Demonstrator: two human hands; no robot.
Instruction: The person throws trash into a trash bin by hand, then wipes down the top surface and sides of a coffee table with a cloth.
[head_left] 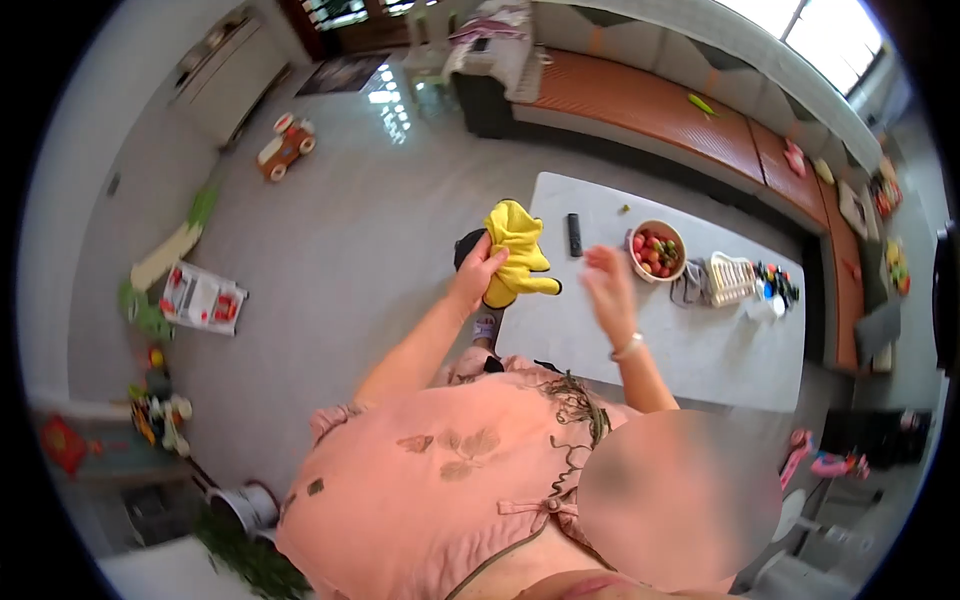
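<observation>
My left hand (478, 278) grips a yellow glove (516, 245), its thumb lying on the fabric and its other fingers partly hidden behind. The glove hangs beside the near-left edge of the grey table (650, 345), with some of its fingers pointing right. A dark piece (468, 248) shows just behind my left hand; whether it belongs to the glove is unclear. To the right, over the table, my right hand (609, 290) is raised and slightly blurred, its fingers extended and holding nothing. It is apart from the glove, near a black remote (574, 235).
On the table are a bowl of red and green fruit (657, 250), a cream basket (732, 279) and small bottles (777, 285). A brown-seated bench (640, 105) runs behind. Toy vehicles (286, 147) (203, 298) stand on the floor at left.
</observation>
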